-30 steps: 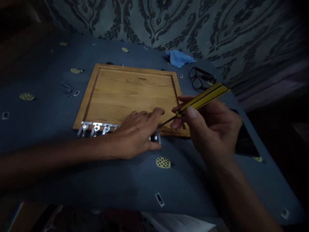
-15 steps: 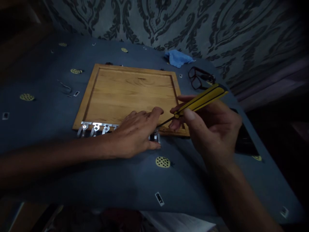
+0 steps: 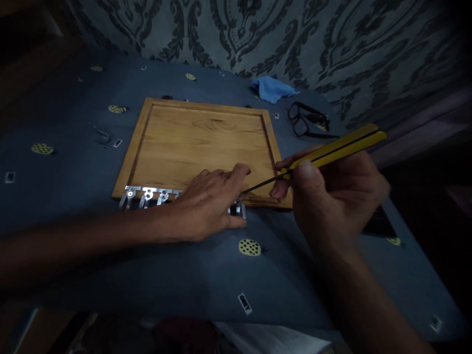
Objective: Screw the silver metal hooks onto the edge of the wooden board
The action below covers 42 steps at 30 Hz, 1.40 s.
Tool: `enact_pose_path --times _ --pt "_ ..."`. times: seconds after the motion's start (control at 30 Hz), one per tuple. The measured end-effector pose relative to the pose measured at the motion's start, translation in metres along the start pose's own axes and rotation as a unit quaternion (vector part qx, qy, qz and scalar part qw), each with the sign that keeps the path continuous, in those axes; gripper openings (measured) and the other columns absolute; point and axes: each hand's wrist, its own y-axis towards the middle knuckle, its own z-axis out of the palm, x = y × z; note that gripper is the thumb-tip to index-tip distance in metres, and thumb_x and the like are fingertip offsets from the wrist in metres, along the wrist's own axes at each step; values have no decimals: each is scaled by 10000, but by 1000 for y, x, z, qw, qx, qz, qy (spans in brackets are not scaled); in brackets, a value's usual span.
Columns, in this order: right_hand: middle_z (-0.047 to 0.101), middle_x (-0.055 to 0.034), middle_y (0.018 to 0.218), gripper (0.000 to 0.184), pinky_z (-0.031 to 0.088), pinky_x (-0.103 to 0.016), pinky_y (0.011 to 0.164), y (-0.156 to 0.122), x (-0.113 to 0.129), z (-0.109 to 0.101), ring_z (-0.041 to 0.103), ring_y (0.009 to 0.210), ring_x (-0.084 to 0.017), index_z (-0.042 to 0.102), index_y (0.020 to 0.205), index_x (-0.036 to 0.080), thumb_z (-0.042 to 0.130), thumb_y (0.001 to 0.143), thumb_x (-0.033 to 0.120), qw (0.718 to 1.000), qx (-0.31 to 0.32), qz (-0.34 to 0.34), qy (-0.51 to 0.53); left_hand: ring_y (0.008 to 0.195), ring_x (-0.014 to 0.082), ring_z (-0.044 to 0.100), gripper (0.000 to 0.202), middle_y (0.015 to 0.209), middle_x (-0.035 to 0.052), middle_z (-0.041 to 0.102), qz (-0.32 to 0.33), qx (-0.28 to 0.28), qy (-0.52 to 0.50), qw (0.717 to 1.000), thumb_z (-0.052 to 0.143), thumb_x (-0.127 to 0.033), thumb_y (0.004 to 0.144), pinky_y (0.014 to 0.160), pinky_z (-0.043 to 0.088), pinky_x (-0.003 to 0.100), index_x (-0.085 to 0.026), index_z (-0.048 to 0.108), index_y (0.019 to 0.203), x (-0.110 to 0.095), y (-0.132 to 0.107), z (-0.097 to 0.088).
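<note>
A metal hook rack lies along the near edge of a shallow wooden panel with a raised frame. My left hand reaches over the rack's right part and holds it against the frame. Its thumb is on the near side, its fingers over the wood; the rack beneath is hidden. My right hand is closed round the yellow handle of a screwdriver. The thin shaft slants down left, its tip near the rack's right end beside my left index finger. Whether the tip sits in a screw I cannot tell.
A blue cloth and dark-framed glasses lie beyond the panel at the right. A dark flat object rests under my right hand's far side. The patterned tablecloth covers the table, whose right edge drops into shadow.
My right hand has moved right with the screwdriver, showing more of its shaft, and the handle lies at a flatter slant. My left hand stays in place.
</note>
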Motion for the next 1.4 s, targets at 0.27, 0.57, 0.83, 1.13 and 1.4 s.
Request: enact_pose_path --times 0.27,0.57,0.83,1.13,1.4 --pt "688 41 709 137 528 -248 424 0 3 0 608 446 -107 744 849 299 841 837 394 999 33 9 -28 1110 281 658 691 1116 71 689 -10 4 16 1000 826 -358 838 909 495 382 -185 403 1356 -2 1 -1" --pt "690 48 665 269 569 -239 427 -1 10 5 643 448 -114 712 806 230 897 765 421 998 33 44 -31 1133 298 655 711 1147 87 689 -30 25 16 999 822 -342 840 933 489 408 -169 399 1384 -7 3 -5" --pt "738 36 724 216 628 -291 507 1 14 -1 696 526 -154 784 1002 307 865 811 366 993 87 72 -30 1100 302 660 690 1118 92 688 -11 11 8 1000 809 -351 850 892 498 405 -169 389 1367 -5 2 -4" --pt "743 44 746 200 566 -247 466 -3 2 3 671 501 -122 731 850 279 896 778 366 999 11 44 -24 1093 291 661 650 1118 73 687 -18 13 9 1000 825 -340 836 900 493 399 -193 414 1318 -6 3 -4" --pt "715 42 702 179 548 -267 457 -1 1 4 665 496 -140 724 839 282 883 785 341 999 2 36 -33 1105 287 658 701 1148 82 687 -33 24 -2 999 837 -329 823 917 482 391 -175 416 1362 -7 3 -5"
